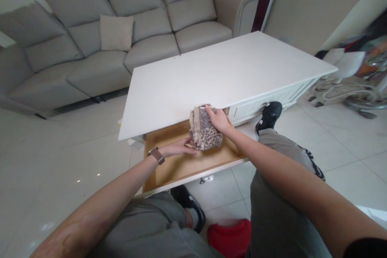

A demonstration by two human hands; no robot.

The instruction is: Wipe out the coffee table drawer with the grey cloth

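Note:
A folded cloth [208, 129] with a brown and beige pattern is held up over the open drawer [172, 165] of a white coffee table. My right hand [219, 120] grips its upper right side, thumb on top and the other fingers hidden behind. At the cloth's lower left corner is my left hand [183, 147], its fingers reaching under the edge and the thumb against the side; part of this grip is hidden. The pale wooden bottom of the drawer shows around and below the cloth.
The white tabletop [211, 72] spreads out beyond the drawer, with a grey sofa [154, 24] and a beige cushion [116, 32] behind it. A red object [229, 238] lies on the floor between my legs. White chairs [344, 64] stand at the right.

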